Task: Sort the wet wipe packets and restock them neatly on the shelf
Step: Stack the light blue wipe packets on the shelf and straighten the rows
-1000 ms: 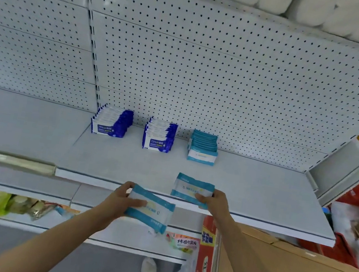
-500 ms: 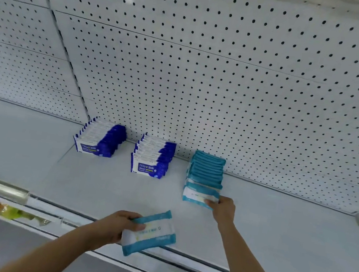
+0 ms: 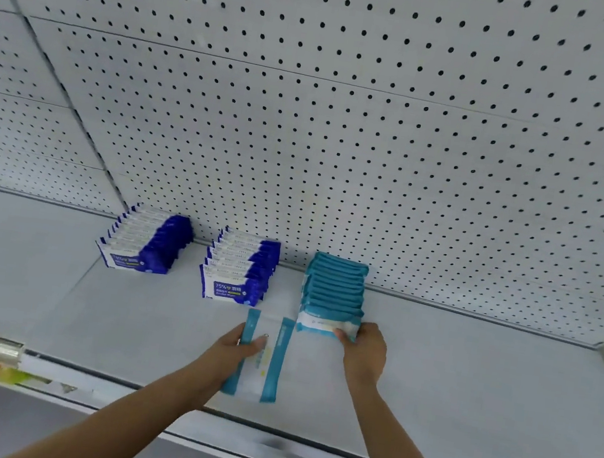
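My right hand (image 3: 364, 350) has gone from carrying a teal packet at the shelf edge to pressing it against the front of the teal row (image 3: 334, 292); fingers curled on the front packet (image 3: 325, 324), which now stands on edge, flush with the rest; that one reads as placed, pending release. My left hand (image 3: 235, 352) has come forward over the shelf (image 3: 483, 393) with its own packet (image 3: 260, 356), turned lengthwise, thumb over the top face, fingers beneath; held just left of the teal row and below the middle blue row (image 3: 239, 270); my guess is it goes on the teal row next, once rotated upright. Left blue row (image 3: 147, 241) untouched; the three rows well apart, backed against the pegboard (image 3: 348, 118).

Materials: packets are soft film pouches, glossy, flat and rectangular, white centre with teal bands at both ends; slight sag likely under grip; blue ones darker, white label face, printed "75%". Shelf is matte grey sheet metal; pegboard same grey, regular black holes. The held packet is motion-blurred; print unreadable.
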`<state>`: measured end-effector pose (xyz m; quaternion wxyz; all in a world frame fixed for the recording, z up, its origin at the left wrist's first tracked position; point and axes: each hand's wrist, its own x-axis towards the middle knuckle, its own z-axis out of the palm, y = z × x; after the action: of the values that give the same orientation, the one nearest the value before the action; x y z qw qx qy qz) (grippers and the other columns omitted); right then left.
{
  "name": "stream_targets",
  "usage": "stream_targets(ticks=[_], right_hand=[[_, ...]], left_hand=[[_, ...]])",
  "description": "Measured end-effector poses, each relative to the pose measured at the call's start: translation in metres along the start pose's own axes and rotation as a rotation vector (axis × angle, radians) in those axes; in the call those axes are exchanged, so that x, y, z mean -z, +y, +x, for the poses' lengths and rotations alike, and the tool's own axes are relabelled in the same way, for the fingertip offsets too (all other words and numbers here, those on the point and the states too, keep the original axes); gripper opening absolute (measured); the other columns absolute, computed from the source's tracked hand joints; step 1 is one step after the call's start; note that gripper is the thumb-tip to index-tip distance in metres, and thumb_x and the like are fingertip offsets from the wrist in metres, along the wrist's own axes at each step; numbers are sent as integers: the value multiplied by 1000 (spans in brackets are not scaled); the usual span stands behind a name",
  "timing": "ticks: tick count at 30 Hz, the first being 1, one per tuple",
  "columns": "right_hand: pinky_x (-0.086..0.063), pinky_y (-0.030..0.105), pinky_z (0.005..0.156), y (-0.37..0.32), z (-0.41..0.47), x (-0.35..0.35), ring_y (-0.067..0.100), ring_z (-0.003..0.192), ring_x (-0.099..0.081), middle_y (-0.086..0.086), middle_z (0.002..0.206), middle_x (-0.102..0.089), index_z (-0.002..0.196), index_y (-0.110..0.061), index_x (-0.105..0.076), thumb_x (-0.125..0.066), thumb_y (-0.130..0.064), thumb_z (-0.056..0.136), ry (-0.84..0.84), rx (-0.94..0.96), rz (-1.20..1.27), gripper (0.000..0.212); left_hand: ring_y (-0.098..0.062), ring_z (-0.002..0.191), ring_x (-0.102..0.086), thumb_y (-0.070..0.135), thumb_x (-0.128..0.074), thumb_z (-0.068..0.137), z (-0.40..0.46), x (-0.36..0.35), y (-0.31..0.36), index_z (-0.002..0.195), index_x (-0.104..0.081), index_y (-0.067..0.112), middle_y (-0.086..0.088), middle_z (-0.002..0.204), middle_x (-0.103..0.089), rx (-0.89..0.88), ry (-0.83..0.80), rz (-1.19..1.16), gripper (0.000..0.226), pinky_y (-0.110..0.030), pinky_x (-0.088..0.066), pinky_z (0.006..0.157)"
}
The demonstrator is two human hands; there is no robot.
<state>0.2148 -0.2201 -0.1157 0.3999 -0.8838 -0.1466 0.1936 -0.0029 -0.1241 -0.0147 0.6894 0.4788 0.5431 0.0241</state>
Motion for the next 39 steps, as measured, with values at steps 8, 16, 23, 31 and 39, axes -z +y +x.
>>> stream_targets(ticks=[8, 16, 23, 31, 39], right_hand=[[-52, 29, 70, -19, -60, 43, 9, 82, -61, -4, 95, -68, 100, -20, -63, -57, -44, 93, -133, 94, 399, 25], [-58, 32, 58, -2, -75, 51, 21, 79, -71, -1, 93, -76, 103, -19, -72, -75, -22, 73, -372, 55, 425, 30], [-55, 15, 61, 9, -35, 34, 14, 81, -68, -4, 97, -70, 98, -10, -68, -76, -14, 79, -294, 36, 77, 21], [-51, 20, 68, 9, 0, 10, 7, 78, -65, -7, 85, -69, 88, -18, -65, -73, -12, 83, -148, 90, 72, 11], [-57, 33, 80, 12, 12, 3, 9, 82, -66, -6, 90, -71, 95, -17, -66, -75, -16, 82, -153, 88, 72, 15]], left_hand=[[-28, 93, -72, -4, -74, 80, 14, -32, 16, 126, -51, 12, -16, 119, -66, -104, -95, -403, 54, -36, -61, 70], [-26, 93, -69, 21, -70, 90, 36, -53, -14, 96, -68, 12, -2, 98, -72, -251, 50, 145, 11, -29, -60, 72], [-12, 67, -68, 29, -76, 83, 72, -49, -19, 87, -72, 27, 1, 92, -75, -263, 205, 557, 7, -19, -52, 56], [-15, 73, -68, 23, -78, 82, 113, -61, -4, 86, -74, 19, 1, 82, -73, -261, 320, 473, 7, -30, -56, 73], [-12, 82, -67, 23, -75, 84, 124, -64, -2, 96, -73, 18, 3, 97, -74, -266, 293, 384, 13, -20, -49, 69]])
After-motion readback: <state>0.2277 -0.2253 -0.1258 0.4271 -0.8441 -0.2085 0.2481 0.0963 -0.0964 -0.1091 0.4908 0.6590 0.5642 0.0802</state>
